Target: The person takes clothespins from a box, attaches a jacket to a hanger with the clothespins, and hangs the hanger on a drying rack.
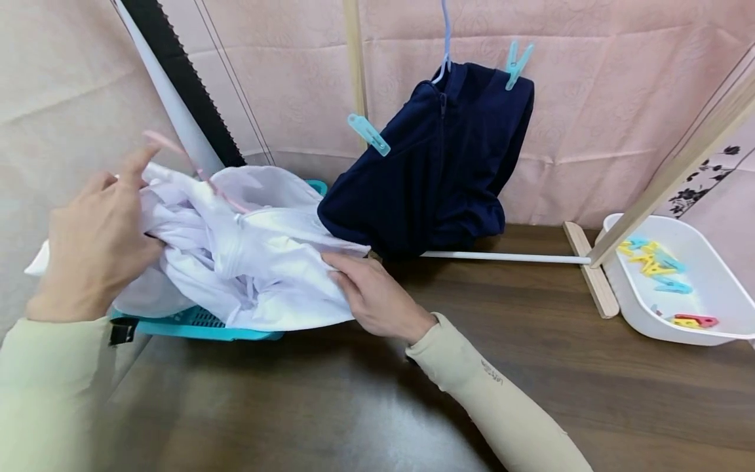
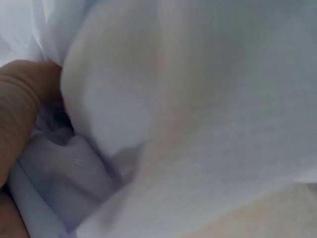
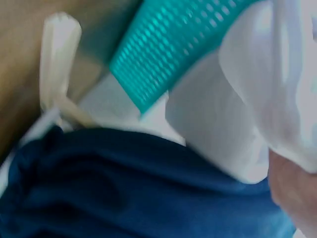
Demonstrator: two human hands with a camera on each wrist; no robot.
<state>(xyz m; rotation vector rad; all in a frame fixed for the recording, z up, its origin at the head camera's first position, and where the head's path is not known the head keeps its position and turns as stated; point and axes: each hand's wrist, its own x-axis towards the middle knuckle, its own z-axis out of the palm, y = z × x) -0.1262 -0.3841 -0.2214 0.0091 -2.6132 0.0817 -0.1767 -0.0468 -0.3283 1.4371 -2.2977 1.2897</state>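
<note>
White garment (image 1: 277, 262), just one, spreads over one teal basket (image 1: 200, 329). My left hand (image 1: 103, 239) curls round its folds; my right hand (image 1: 380, 298) pinches its edge.

Desk (image 1: 330, 406): dark brown, wood-grained, a pale sheen across its near middle
Turquoise basket (image 1: 248, 333): on the left part, perforated, its near rim showing
Wooden foot (image 1: 590, 270): on the far right part, a pale bar
White tub (image 1: 634, 311): farther right, just beside that bar, contact unclear
</note>
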